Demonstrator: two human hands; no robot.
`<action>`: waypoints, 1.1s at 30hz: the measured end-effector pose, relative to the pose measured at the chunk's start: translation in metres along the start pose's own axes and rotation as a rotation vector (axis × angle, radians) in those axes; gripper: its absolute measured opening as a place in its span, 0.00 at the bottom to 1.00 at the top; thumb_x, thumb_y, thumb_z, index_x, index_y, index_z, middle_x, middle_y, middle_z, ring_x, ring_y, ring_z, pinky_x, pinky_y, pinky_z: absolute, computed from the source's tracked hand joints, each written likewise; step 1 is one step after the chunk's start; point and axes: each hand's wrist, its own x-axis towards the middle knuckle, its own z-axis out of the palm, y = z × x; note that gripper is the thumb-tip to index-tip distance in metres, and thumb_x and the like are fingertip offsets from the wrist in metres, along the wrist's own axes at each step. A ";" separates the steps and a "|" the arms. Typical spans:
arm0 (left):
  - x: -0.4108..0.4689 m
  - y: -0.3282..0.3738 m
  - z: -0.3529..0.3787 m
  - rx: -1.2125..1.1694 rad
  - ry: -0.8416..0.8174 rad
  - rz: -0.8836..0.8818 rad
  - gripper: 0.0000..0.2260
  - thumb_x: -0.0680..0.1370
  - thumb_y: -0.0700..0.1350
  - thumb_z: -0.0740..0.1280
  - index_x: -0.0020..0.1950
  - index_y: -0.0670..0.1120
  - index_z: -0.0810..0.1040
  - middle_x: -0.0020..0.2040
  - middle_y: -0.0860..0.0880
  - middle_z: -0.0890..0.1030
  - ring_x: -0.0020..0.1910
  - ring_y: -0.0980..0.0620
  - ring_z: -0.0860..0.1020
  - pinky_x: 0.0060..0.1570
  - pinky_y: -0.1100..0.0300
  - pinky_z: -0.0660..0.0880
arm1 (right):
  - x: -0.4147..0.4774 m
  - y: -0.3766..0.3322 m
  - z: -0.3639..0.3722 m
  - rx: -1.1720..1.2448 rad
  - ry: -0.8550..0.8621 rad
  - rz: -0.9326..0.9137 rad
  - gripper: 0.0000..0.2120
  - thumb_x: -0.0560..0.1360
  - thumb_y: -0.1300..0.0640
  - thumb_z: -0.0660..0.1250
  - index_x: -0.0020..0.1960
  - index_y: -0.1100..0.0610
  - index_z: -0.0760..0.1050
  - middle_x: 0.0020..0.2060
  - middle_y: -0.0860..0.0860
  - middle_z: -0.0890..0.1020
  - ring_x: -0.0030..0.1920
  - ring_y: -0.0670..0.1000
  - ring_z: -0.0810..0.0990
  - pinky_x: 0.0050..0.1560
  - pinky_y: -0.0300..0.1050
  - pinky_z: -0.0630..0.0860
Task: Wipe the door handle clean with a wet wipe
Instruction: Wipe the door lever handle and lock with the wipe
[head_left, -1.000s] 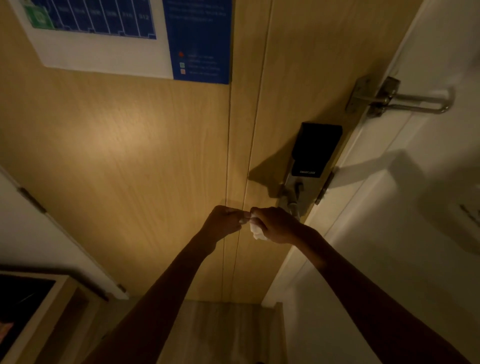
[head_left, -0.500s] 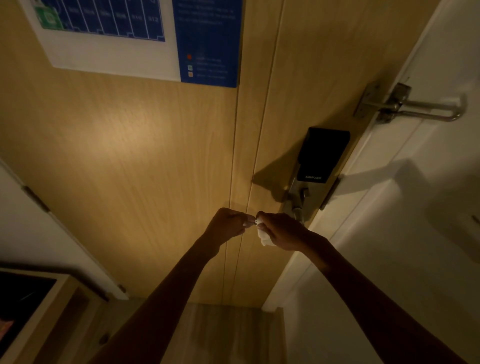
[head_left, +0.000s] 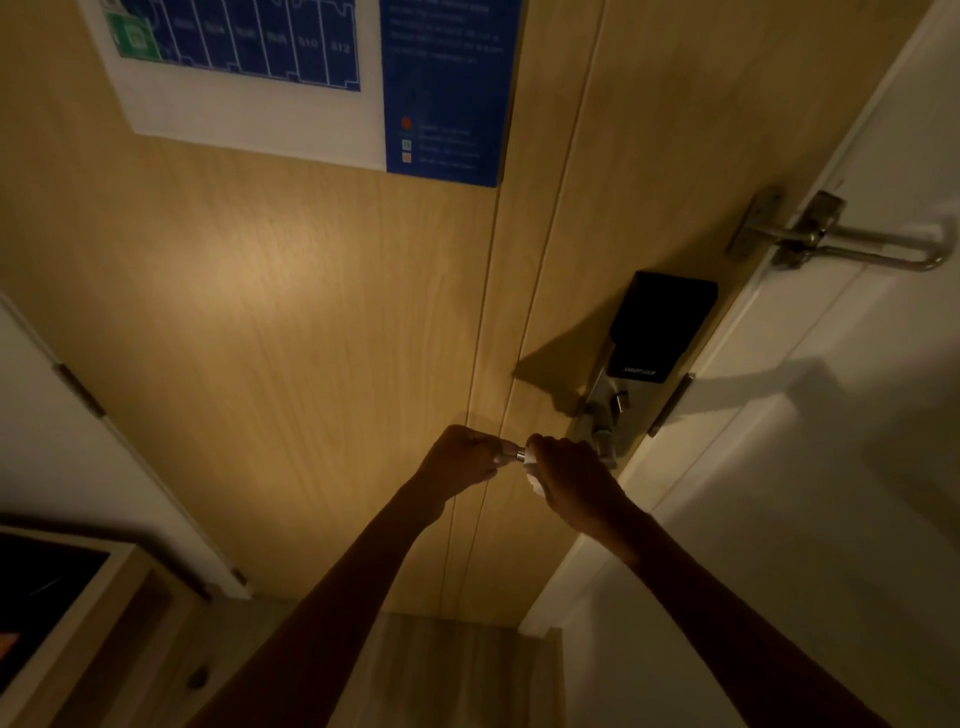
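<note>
Centre frame: your right hand (head_left: 574, 480) closed round white wet wipe (head_left: 535, 480) on silver metal lever handle (head_left: 519, 456); your left hand (head_left: 460, 460) pinches handle tip.

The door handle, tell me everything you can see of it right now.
The door handle is a shiny metal lever that sticks out leftward from the lock plate below the black lock box on the wooden door. Only its rounded tip shows. The right hand wraps most of it, with a white wipe bunched in that grip. The left hand pinches the bare end.
</note>
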 end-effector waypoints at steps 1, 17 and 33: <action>0.000 0.000 0.000 0.001 0.006 -0.004 0.09 0.75 0.36 0.65 0.51 0.42 0.84 0.51 0.42 0.85 0.54 0.48 0.82 0.51 0.61 0.79 | -0.006 -0.002 0.010 -0.055 0.104 0.011 0.10 0.76 0.54 0.68 0.54 0.58 0.73 0.39 0.52 0.80 0.36 0.49 0.80 0.39 0.43 0.76; 0.001 0.003 0.001 -0.027 -0.019 -0.034 0.09 0.75 0.35 0.66 0.51 0.41 0.84 0.51 0.44 0.84 0.53 0.50 0.82 0.48 0.65 0.77 | -0.004 -0.007 0.008 0.024 0.069 0.074 0.09 0.79 0.54 0.63 0.55 0.57 0.72 0.42 0.52 0.81 0.40 0.51 0.81 0.44 0.45 0.76; -0.004 0.002 -0.001 0.004 -0.004 0.000 0.09 0.75 0.36 0.66 0.52 0.40 0.83 0.53 0.38 0.83 0.49 0.47 0.81 0.45 0.63 0.78 | -0.015 0.015 0.006 0.005 0.280 -0.066 0.10 0.75 0.54 0.71 0.52 0.57 0.74 0.36 0.50 0.79 0.33 0.48 0.78 0.37 0.42 0.78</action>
